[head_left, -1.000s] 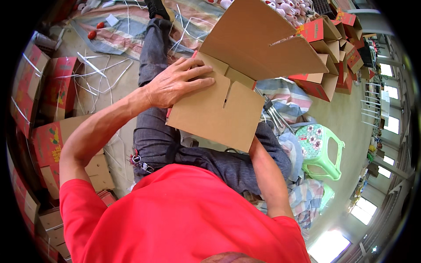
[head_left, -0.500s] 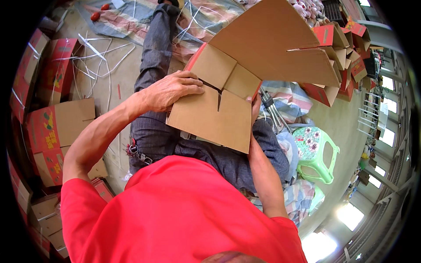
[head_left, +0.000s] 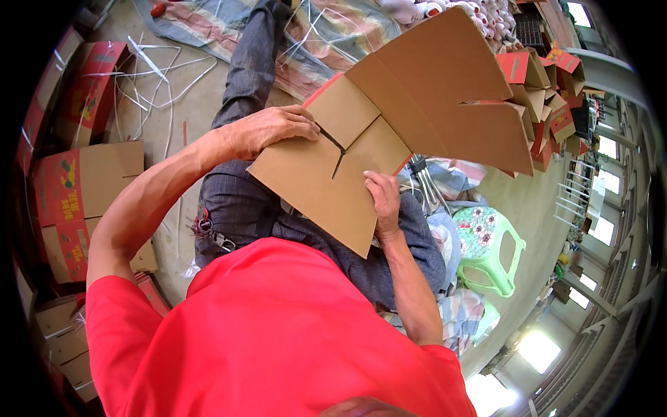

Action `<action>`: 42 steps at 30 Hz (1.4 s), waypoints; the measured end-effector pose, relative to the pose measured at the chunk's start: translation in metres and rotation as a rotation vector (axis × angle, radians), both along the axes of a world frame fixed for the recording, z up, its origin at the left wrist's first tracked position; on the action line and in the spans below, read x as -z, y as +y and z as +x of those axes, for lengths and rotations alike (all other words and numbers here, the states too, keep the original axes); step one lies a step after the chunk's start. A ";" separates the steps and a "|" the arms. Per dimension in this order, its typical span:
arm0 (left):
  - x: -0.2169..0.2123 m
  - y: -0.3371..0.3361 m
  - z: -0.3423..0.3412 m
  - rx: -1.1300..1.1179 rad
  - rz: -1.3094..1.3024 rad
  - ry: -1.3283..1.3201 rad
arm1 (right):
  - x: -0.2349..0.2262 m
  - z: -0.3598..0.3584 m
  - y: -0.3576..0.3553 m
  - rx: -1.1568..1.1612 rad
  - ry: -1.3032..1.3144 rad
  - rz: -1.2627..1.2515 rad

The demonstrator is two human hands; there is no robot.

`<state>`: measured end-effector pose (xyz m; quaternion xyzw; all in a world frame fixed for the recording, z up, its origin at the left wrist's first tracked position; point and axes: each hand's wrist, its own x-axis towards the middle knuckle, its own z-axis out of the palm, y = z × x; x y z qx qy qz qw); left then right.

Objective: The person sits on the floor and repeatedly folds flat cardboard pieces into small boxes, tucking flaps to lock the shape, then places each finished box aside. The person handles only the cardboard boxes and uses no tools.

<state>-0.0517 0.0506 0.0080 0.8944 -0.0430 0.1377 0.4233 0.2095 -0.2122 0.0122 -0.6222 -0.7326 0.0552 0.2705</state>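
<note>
A brown cardboard box with red outer sides rests across my lap, its slotted inner flaps folded flat towards each other. A wide flap of it stands out to the far right. My left hand grips the box's left edge, with the fingers bent over the near and far flaps where they meet. At the right edge my right hand is closed on the near flap, fingertips on its top face; the rest of its grip is hidden under the cardboard.
Red and brown cartons stand along the left, and more cartons are heaped at the far right. White straps lie loose on the floor. A green stool stands right of my leg. A striped tarp spreads ahead.
My right hand has come from the box's far right side onto the near flap's top. The box has turned slightly clockwise, and its near flap lies flatter. My left hand keeps its edge.
</note>
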 end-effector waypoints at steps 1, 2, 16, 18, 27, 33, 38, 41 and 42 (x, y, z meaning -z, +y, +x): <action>0.004 -0.002 0.003 -0.003 -0.001 -0.027 | 0.001 -0.001 -0.004 -0.008 0.018 -0.014; 0.008 -0.003 0.005 -0.006 -0.003 -0.055 | 0.004 -0.001 -0.009 -0.017 0.035 -0.029; 0.021 -0.004 0.065 -0.165 0.146 0.108 | 0.035 0.038 -0.018 0.234 -0.026 -0.099; 0.021 -0.004 0.071 -0.192 0.160 0.125 | 0.037 0.041 -0.018 0.278 -0.027 -0.106; -0.062 0.004 0.018 0.114 -0.338 0.122 | 0.047 0.056 -0.019 0.329 0.044 -0.167; -0.053 -0.033 0.043 -0.200 -0.050 0.132 | 0.048 0.057 -0.018 0.268 0.034 -0.253; -0.024 -0.026 0.051 -0.223 -0.068 0.095 | 0.016 0.056 -0.029 0.154 0.257 -0.359; -0.020 -0.023 0.062 -0.253 -0.055 0.125 | 0.004 0.063 -0.037 0.359 0.878 -0.460; -0.017 -0.023 0.064 -0.273 -0.054 0.139 | -0.001 0.064 -0.037 0.472 1.160 -0.507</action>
